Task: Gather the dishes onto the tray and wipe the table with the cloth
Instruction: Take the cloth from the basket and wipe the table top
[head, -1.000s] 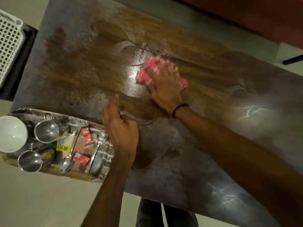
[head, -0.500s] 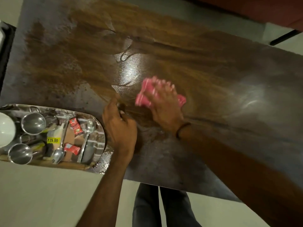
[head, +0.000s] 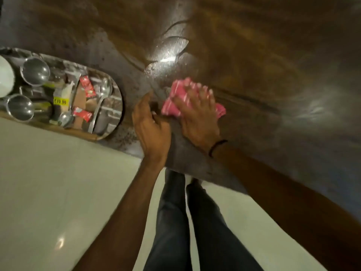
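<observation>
My right hand [head: 197,112] presses flat on a pink striped cloth [head: 175,96] near the front edge of the dark wooden table [head: 254,55]. My left hand [head: 150,126] rests cupped on the table right beside the cloth, fingers curled, holding nothing that I can see. An oval steel tray [head: 117,98] sits at the left, overhanging the table's front edge. It carries two steel cups [head: 36,71], spoons [head: 103,90], red sachets [head: 87,87], a packet with a yellow price tag [head: 60,101] and a white bowl [head: 5,77] at the frame's left edge.
Wet streaks and a bright light reflection [head: 168,53] lie on the tabletop beyond the cloth. The pale tiled floor [head: 58,182] is below the table edge, and my legs in dark trousers [head: 185,222] stand close to the edge.
My right hand has dragged the pink cloth toward me, from mid-table to near the front edge beside my left hand. The camera has tilted down, showing floor and legs.
</observation>
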